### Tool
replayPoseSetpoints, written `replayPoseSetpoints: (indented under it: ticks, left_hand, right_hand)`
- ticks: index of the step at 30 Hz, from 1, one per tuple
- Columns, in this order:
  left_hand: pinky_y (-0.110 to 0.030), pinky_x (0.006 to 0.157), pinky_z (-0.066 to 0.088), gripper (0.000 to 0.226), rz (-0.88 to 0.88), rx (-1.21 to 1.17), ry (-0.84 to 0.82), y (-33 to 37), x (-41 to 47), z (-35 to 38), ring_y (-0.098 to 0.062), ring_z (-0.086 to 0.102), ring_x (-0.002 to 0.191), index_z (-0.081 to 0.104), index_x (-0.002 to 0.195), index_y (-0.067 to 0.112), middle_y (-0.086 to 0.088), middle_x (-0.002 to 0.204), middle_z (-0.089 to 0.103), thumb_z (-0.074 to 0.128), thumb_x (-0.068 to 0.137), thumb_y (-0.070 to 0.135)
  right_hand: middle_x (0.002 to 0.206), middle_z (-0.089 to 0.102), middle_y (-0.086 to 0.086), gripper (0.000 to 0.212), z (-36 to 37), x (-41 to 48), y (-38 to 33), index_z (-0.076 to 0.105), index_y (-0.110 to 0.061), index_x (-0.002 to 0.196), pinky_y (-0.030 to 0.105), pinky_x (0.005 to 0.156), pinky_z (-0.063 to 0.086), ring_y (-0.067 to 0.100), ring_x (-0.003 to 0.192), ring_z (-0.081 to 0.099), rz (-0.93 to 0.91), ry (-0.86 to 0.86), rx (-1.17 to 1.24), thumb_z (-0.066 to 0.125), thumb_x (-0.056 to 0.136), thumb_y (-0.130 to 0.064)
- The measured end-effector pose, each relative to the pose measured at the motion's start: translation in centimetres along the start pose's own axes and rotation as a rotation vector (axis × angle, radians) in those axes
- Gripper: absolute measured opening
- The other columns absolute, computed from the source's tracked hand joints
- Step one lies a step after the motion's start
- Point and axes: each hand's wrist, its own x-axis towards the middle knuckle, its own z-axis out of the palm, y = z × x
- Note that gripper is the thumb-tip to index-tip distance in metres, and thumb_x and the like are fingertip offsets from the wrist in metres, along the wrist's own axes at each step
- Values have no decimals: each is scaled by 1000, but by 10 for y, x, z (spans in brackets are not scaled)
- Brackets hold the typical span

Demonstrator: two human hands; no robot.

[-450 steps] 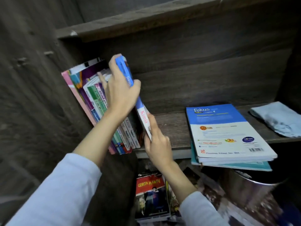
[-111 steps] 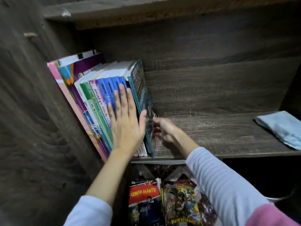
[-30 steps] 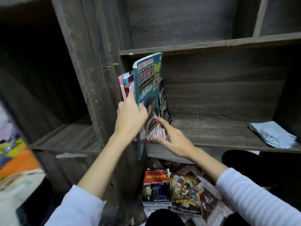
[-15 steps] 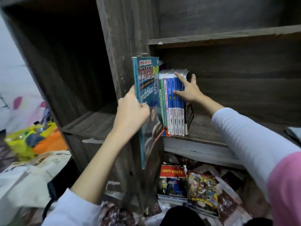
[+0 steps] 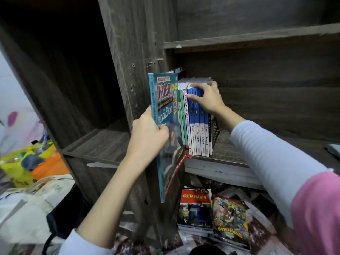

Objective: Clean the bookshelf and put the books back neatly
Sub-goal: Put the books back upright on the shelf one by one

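Observation:
A dark wooden bookshelf (image 5: 257, 36) fills the view. A row of thin books (image 5: 197, 133) stands upright at the left end of the middle shelf. My right hand (image 5: 207, 97) curls over the tops of the blue-spined books and grips them. My left hand (image 5: 147, 133) holds a large teal workbook (image 5: 165, 100) upright by its spine, out in front of the shelf's vertical divider, left of the row.
Comic books (image 5: 195, 207) lie on the floor below the shelf. A grey cloth (image 5: 334, 149) shows at the right edge of the shelf. The left compartment (image 5: 95, 140) holds nothing. A yellow and orange bag (image 5: 27, 164) sits on the floor at left.
My right hand's fingers have curled from lying flat on the book tops to gripping the blue books. The teal workbook stays out in my left hand; the view shifted slightly.

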Motion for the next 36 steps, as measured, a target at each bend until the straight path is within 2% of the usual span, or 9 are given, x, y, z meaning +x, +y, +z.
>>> replayPoseSetpoints:
  ticks: [4,9,14,22,24,29,33,36]
  left_hand:
    - [-7,71,35,38,8,20,4,5,1,2,-18,60,99,56,121,16,-1,112,67,54,85,4]
    - [-12,77,39,37,32,12,-30,17,2,4,-16,59,106,55,120,19,2,114,66,54,86,4]
    - [-23,82,45,41,44,13,-88,29,13,14,-22,59,106,54,123,20,-3,114,65,52,85,5]
    - [-29,78,47,34,-17,45,-98,38,33,21,-28,60,100,57,113,18,-7,107,66,54,81,6]
    - [-30,82,47,35,-26,53,-93,38,34,19,-28,59,102,56,115,17,-7,110,65,54,82,7]
    - [-37,88,49,35,-43,60,-86,34,35,13,-30,59,104,57,113,17,-8,111,65,58,79,8]
    - [-35,85,47,32,-29,82,-77,34,38,16,-31,58,102,57,110,16,-9,109,65,55,79,6]
    - [-39,87,50,32,-34,75,-73,35,42,25,-31,59,101,56,111,13,-8,108,65,53,80,6]
  right_hand:
    - [136,31,13,49,-1,-2,1,49,-25,124,47,93,43,43,114,50,-25,69,-140,62,84,-51]
    - [134,31,16,44,1,-5,4,43,-19,122,47,83,46,46,104,55,-67,120,-224,59,89,-42]
    - [136,29,16,42,0,-2,8,41,-22,125,48,85,45,46,104,54,-89,73,-222,59,89,-34]
    - [135,30,16,43,-9,3,19,42,-23,130,47,89,43,47,108,52,-127,31,-235,57,90,-23]
    - [135,30,15,42,-10,4,22,43,-23,130,48,91,42,46,109,52,-118,28,-215,58,90,-25]
    - [135,31,13,47,-10,6,25,47,-25,126,49,94,43,41,110,54,-110,13,-171,61,86,-45]
    - [135,31,12,46,-10,6,27,47,-25,126,50,93,46,41,110,54,-118,24,-158,62,86,-44]
    - [132,32,11,45,-9,6,26,48,-24,125,48,92,45,39,110,54,-133,30,-154,62,86,-43]
